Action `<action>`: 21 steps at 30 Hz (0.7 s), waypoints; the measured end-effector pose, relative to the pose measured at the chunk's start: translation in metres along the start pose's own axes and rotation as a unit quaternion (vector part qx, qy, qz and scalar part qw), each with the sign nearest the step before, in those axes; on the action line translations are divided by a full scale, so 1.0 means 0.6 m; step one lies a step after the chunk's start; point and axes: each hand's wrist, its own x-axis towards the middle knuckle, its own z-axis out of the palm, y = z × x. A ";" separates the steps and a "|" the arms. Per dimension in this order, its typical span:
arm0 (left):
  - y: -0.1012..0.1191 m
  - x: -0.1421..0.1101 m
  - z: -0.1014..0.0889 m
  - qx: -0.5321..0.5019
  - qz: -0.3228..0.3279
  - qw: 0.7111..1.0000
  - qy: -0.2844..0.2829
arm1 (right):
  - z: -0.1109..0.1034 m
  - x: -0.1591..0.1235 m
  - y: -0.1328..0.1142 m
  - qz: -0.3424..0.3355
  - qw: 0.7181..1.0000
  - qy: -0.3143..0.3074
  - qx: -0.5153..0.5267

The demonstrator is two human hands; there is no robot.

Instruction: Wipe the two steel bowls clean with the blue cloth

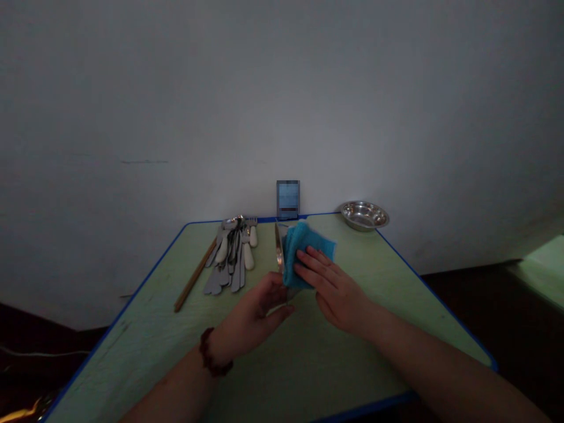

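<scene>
Near the middle of the table, a shiny metal dish (279, 247) stands tilted on its edge, seen nearly side-on. My left hand (268, 302) grips its near rim between thumb and fingers. A blue cloth (304, 244) lies folded against the dish's right face. My right hand (332, 288) holds this cloth there, fingers stretched together across it. The cloth hides most of that face, so I cannot tell the dish's depth. Left of my hands lies a pile of cutlery (233, 252), with spoons, forks and knives, some white-handled.
Wooden chopsticks (196, 275) lie along the pile's left side. A shallow metal bowl (365, 215) sits at the table's back right corner. A small blurred screen (288, 200) stands at the back edge, before the wall (282, 106). Blue edging borders the pale green table (396, 305).
</scene>
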 end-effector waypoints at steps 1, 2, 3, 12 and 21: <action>0.001 0.000 0.000 0.001 -0.002 1.000 0.001 | 0.000 0.000 0.000 0.001 1.000 0.000 0.002; 0.002 0.000 0.000 0.002 -0.003 1.000 0.001 | 0.000 0.000 0.000 0.003 1.000 -0.001 0.004; 0.003 0.000 0.000 0.004 -0.003 1.000 0.001 | 0.000 0.000 0.000 0.005 1.000 0.000 0.005; 0.002 0.000 0.003 -0.001 -0.007 1.000 0.007 | -0.004 -0.002 0.001 0.022 1.000 -0.009 0.016; 0.011 0.001 0.006 -0.006 -0.008 1.000 -0.003 | -0.011 0.000 0.007 0.031 0.998 0.001 0.050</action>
